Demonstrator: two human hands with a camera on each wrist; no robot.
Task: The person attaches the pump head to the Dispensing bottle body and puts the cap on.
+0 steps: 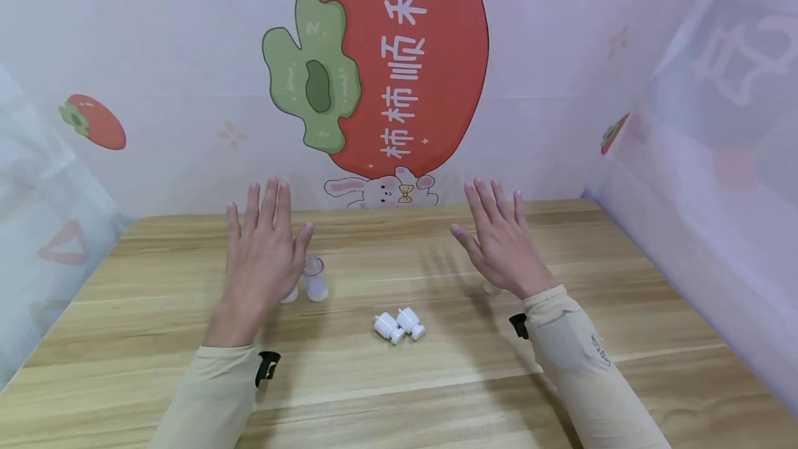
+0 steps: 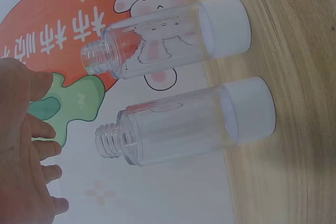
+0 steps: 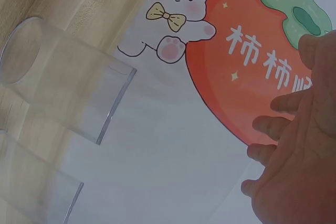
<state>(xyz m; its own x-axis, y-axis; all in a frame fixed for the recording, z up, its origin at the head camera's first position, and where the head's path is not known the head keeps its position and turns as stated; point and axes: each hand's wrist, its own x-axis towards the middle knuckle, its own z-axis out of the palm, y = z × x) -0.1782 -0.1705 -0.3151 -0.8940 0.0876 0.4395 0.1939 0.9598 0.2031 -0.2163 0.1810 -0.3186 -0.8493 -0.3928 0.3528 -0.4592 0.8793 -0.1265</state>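
My left hand (image 1: pixel 262 262) is held above the table with straight, slightly spread fingers and nothing in it. Below and beside it stand two clear bottles with threaded necks and white bases; the left wrist view shows one bottle (image 2: pixel 157 43) next to the other bottle (image 2: pixel 184 124). On the other side, my right hand (image 1: pixel 506 251) hovers likewise, fingers extended, holding nothing. Two transparent cylindrical covers are near it in the right wrist view, a whole cover (image 3: pixel 68 77) and a partly cropped cover (image 3: pixel 37 182). From the head camera, the right forearm and hand mostly hide them.
Between the hands, two small white pump heads, a left one (image 1: pixel 388 328) and a right one (image 1: pixel 411 323), lie side by side on the wood-grain table (image 1: pixel 386 400). A printed cloth backdrop (image 1: pixel 187 172) rises behind the table and along both sides.
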